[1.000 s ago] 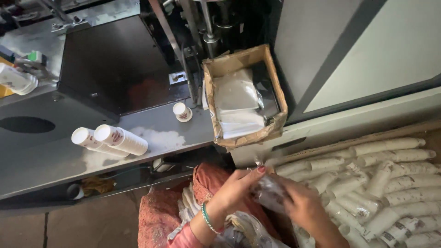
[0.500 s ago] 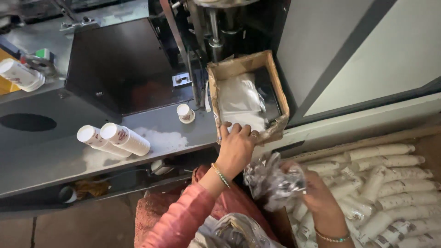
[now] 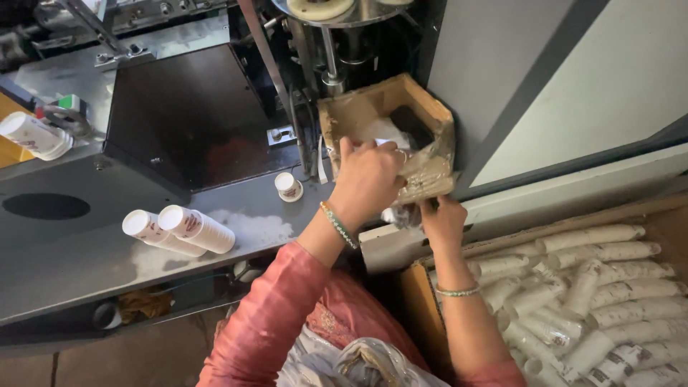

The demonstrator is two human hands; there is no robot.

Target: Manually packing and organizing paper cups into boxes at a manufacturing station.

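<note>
An open cardboard box point(image 3: 358, 107) sits on the grey machine ledge below a metal shaft. My left hand point(image 3: 369, 179), pink sleeve and green bangle on the arm, reaches into the box, fingers curled over the white packets point(image 3: 383, 131) inside. Clear crumpled plastic point(image 3: 428, 175) drapes over the box's front right corner. My right hand point(image 3: 444, 223) is just below that front edge and grips a bunched clear plastic bag point(image 3: 401, 214). How much the left hand's fingers enclose is hidden by the hand itself.
Two stacks of white paper cups point(image 3: 179, 231) lie on the grey ledge point(image 3: 86, 265), one small cup point(image 3: 289, 186) stands near the box, another stack point(image 3: 32, 136) lies far left. A large carton point(image 3: 419, 294) at right holds several wrapped cup sleeves point(image 3: 609, 287). A plastic bag point(image 3: 358, 362) rests on my lap.
My left hand rose from my lap to the box and pushed inside it. My right hand lifted the crumpled plastic bag up to the box's front edge. The view moved closer.
</note>
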